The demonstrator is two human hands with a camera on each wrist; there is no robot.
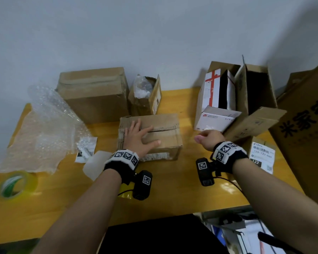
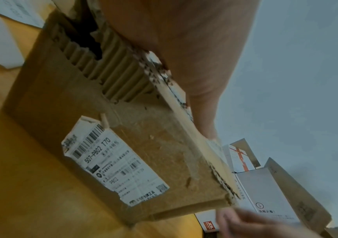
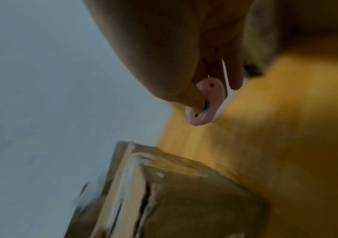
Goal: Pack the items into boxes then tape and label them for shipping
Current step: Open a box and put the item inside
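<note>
Two hands: left hand point(image 1: 139, 137) spread on box point(image 1: 165, 136); right hand point(image 1: 208, 139) pinching pink tool point(image 3: 203, 103).

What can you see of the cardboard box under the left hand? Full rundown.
The cardboard box is brown corrugated card, worn and reused. It lies flat on the yellow table, mid-table, flaps folded shut with a dark seam slit on top and old tape residue. The left edge is torn, exposing fluting; the left wrist view shows a hole there. A torn white shipping label is stuck on its near side. The left hand rests flat on top, fingers spread.
</note>
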